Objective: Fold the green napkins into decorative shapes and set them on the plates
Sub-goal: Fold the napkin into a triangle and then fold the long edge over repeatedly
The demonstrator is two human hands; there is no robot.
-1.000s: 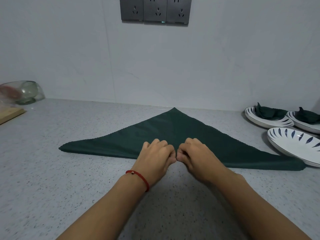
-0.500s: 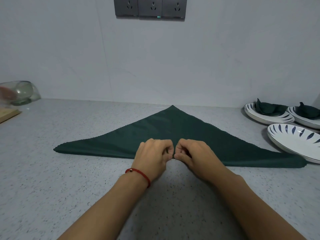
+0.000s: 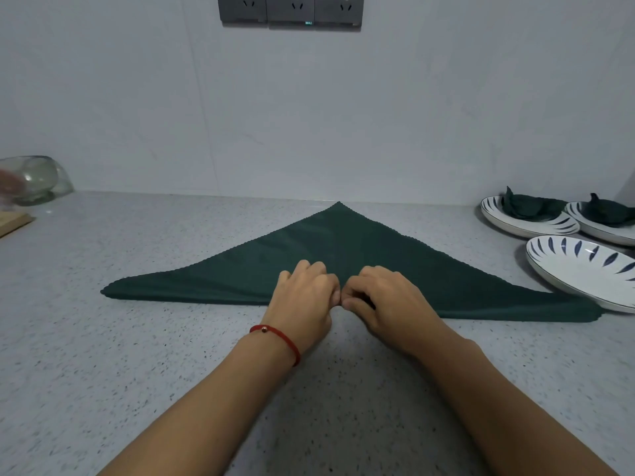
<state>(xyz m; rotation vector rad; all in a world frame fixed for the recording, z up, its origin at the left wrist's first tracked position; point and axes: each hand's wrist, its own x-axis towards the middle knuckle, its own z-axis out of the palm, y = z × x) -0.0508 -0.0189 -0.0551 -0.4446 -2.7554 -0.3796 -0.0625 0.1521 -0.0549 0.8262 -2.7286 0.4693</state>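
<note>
A dark green napkin [image 3: 343,255] lies on the counter as a wide flat triangle, its peak pointing at the wall and its long folded edge nearest me. My left hand [image 3: 304,298] and my right hand [image 3: 385,300] sit side by side at the middle of that near edge, fingers curled, each pinching the fold. At the right stand two plates, each holding a folded green napkin [image 3: 529,208] [image 3: 610,214]. In front of them is a bare white plate with blue leaf marks [image 3: 584,269]; the napkin's right tip lies just under its rim.
A grey speckled counter [image 3: 137,372] runs to a pale wall with a row of dark sockets [image 3: 290,8] above. A glass bowl [image 3: 32,178] and the corner of a wooden board [image 3: 13,223] sit at the far left.
Both hands stayed at the middle of the near edge and edged slightly away from me, fingers curling tighter on the fold. The napkin's outline is unchanged.
</note>
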